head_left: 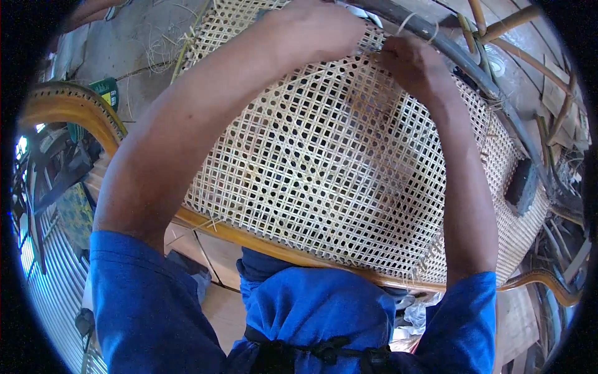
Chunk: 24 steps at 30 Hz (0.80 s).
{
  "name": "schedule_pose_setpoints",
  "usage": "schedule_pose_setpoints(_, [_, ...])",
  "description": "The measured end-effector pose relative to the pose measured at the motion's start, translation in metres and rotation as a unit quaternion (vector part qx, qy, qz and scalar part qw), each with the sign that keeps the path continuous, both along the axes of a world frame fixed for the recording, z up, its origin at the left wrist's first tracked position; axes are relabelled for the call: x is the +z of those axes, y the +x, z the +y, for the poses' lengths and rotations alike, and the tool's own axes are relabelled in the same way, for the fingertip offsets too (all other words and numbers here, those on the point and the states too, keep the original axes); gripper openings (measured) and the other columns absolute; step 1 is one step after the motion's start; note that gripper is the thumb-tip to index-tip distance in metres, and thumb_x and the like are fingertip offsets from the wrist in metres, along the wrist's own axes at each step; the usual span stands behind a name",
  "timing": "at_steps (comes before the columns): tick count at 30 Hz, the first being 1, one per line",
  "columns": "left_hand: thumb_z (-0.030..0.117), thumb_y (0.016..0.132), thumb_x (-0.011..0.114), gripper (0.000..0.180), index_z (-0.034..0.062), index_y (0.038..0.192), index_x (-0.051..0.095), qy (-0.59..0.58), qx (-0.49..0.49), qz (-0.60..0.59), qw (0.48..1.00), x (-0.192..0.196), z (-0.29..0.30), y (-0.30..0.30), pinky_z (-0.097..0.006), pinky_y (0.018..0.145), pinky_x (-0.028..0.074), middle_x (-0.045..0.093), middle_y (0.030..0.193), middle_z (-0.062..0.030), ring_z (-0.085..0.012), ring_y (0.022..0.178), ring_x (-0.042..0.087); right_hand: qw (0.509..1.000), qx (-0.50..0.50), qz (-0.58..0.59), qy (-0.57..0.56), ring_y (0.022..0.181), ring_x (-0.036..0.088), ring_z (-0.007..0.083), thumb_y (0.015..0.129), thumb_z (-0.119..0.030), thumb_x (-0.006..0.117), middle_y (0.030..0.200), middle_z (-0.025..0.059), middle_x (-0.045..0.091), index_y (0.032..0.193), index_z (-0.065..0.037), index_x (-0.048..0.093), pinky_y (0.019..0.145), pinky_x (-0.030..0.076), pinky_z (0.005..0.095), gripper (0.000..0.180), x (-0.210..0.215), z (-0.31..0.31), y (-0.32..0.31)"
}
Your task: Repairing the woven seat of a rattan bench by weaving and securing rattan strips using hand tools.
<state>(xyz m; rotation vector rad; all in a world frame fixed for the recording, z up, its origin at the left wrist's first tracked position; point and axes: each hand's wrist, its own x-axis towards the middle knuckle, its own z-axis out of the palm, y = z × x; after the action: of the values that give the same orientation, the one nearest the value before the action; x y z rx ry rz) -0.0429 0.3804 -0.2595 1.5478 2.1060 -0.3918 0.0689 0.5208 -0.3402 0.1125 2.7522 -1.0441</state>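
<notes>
A woven cane panel with an open lattice spreads across the middle, set in a curved wooden frame. Both my arms reach over it to its far edge. My left hand is closed there, knuckles up, its fingers mostly hidden beneath it. Just to its right, my right hand is closed with its fingertips bent down onto the cane. What either hand grips is too small or hidden to make out. A small pale, shiny thing shows beside my left hand at the top edge, its kind unclear.
A dark curved pole runs behind the panel's far right edge. On the right, a dark block lies on the cane. A curved wooden arm rises at left beside a green and yellow case. Loose cane strands litter the floor.
</notes>
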Motion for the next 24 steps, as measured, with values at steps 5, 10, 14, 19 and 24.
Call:
schedule_pose_setpoints(5, [0.011, 0.075, 0.049, 0.023, 0.0042, 0.084, 0.069, 0.056, 0.084, -0.016, 0.995, -0.001, 0.000, 0.001, -0.041, 0.068, 0.050, 0.065, 0.083, -0.0167, -0.0310, 0.080, 0.063, 0.986, -0.088, 0.096, 0.103, 0.080, 0.059, 0.0354, 0.081, -0.024, 0.057, 0.086, 0.0176, 0.061, 0.088, -0.007, 0.060, 0.069, 0.047, 0.0441, 0.019, 0.005, -0.024, 0.004])
schedule_pose_setpoints(10, [0.036, 0.083, 0.048, 0.038, 0.0015, 0.072, 0.060, 0.020, 0.075, -0.008, 0.997, 0.011, -0.036, -0.022, -0.046, 0.066, 0.046, 0.059, 0.071, -0.0193, -0.0359, 0.070, 0.059, 0.977, -0.084, 0.159, 0.114, 0.087, 0.057, 0.0341, 0.080, -0.022, 0.061, 0.091, 0.0145, 0.059, 0.094, -0.007, 0.059, 0.072, 0.047, 0.0397, 0.020, 0.008, -0.021, 0.010])
schedule_pose_setpoints(14, [0.038, 0.083, 0.051, 0.041, -0.0005, 0.074, 0.059, 0.053, 0.161, -0.031, 0.985, 0.012, -0.083, -0.027, -0.041, 0.062, 0.046, 0.057, 0.066, -0.0181, -0.0327, 0.063, 0.057, 0.959, -0.124, 0.236, 0.096, 0.085, 0.058, 0.0315, 0.079, -0.012, 0.062, 0.091, 0.0127, 0.059, 0.095, -0.006, 0.056, 0.070, 0.048, 0.0391, 0.018, 0.037, -0.006, 0.036])
schedule_pose_setpoints(19, [0.041, 0.080, 0.057, 0.042, -0.0006, 0.089, 0.056, 0.140, 0.352, -0.103, 0.920, 0.012, -0.075, -0.009, -0.038, 0.062, 0.044, 0.057, 0.072, -0.0160, -0.0296, 0.064, 0.054, 0.947, -0.279, 0.161, -0.022, 0.072, 0.056, 0.0117, 0.083, -0.012, 0.062, 0.081, 0.0043, 0.060, 0.095, -0.002, 0.059, 0.067, 0.047, 0.0254, 0.016, 0.062, 0.010, 0.055])
schedule_pose_setpoints(24, [0.035, 0.081, 0.055, 0.038, -0.0032, 0.079, 0.055, 0.137, 0.243, -0.125, 0.952, -0.004, -0.065, -0.002, -0.040, 0.059, 0.041, 0.052, 0.063, -0.0143, -0.0262, 0.061, 0.052, 0.901, -0.382, -0.042, -0.199, 0.071, 0.051, 0.0079, 0.087, -0.032, 0.057, 0.074, 0.0047, 0.059, 0.084, 0.003, 0.061, 0.066, 0.041, 0.0208, 0.035, 0.058, 0.005, 0.056])
